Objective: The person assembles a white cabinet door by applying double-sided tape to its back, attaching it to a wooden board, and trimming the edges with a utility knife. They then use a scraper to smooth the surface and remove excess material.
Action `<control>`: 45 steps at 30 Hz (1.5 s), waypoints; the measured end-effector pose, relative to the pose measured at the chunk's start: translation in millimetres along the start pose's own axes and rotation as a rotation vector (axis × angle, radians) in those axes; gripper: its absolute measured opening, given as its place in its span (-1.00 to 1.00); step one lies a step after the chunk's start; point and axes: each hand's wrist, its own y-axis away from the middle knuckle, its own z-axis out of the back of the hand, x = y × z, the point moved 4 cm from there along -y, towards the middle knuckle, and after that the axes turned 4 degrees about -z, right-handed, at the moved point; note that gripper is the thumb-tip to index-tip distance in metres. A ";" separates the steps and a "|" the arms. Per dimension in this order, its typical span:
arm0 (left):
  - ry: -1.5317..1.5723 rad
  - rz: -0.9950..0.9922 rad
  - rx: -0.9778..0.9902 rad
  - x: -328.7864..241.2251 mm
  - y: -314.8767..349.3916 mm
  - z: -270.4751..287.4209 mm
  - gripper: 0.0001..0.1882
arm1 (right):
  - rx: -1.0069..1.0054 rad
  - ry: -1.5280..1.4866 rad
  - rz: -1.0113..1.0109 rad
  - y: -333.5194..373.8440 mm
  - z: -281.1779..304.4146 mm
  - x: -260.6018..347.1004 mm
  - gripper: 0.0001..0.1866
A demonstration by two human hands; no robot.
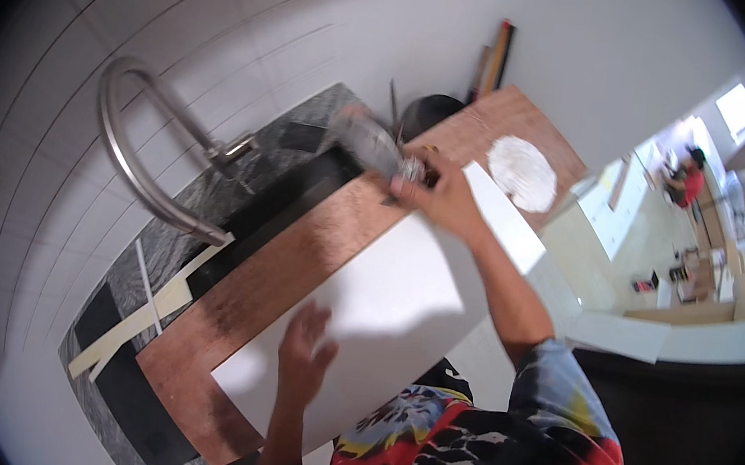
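Observation:
My right hand [436, 189] is closed around one end of a greyish, see-through, bottle-like thing [366, 144], which is tilted and smeared by motion. It is held over the far part of a reddish-brown wooden board [297, 256]. A white rectangular panel [386, 279] lies flat on this board. Above the panel's near left part is my left hand [306, 348], slightly blurred, with thumb and fingers apart and nothing in them. A round, whitish flat piece [522, 173] rests on the board's far right end.
A curved metal faucet [126, 161] arches over the dark sink [280, 200] at left. Pale strips [136, 326] lie on the grey stone counter [87, 357]. Behind the board are a black round container [430, 113] and upright long tools [497, 59]. A person in red [691, 182] is far right.

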 end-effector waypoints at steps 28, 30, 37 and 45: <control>0.264 -0.022 0.431 -9.2 143.9 -261.5 -0.22 | -0.723 -1.138 -0.308 552.8 15.5 -90.6 -0.84; 0.408 0.240 0.350 -11.4 145.1 -254.1 -0.18 | -0.716 -0.512 -0.573 573.5 31.2 -98.1 -0.78; -0.025 -0.135 0.520 -13.0 159.4 -219.7 -0.39 | -0.628 -0.306 -0.307 547.5 -26.4 -37.9 -0.18; -0.602 -0.707 0.598 -14.6 127.6 -141.3 -0.47 | -0.763 -0.572 -0.409 510.8 -146.1 -48.7 -0.39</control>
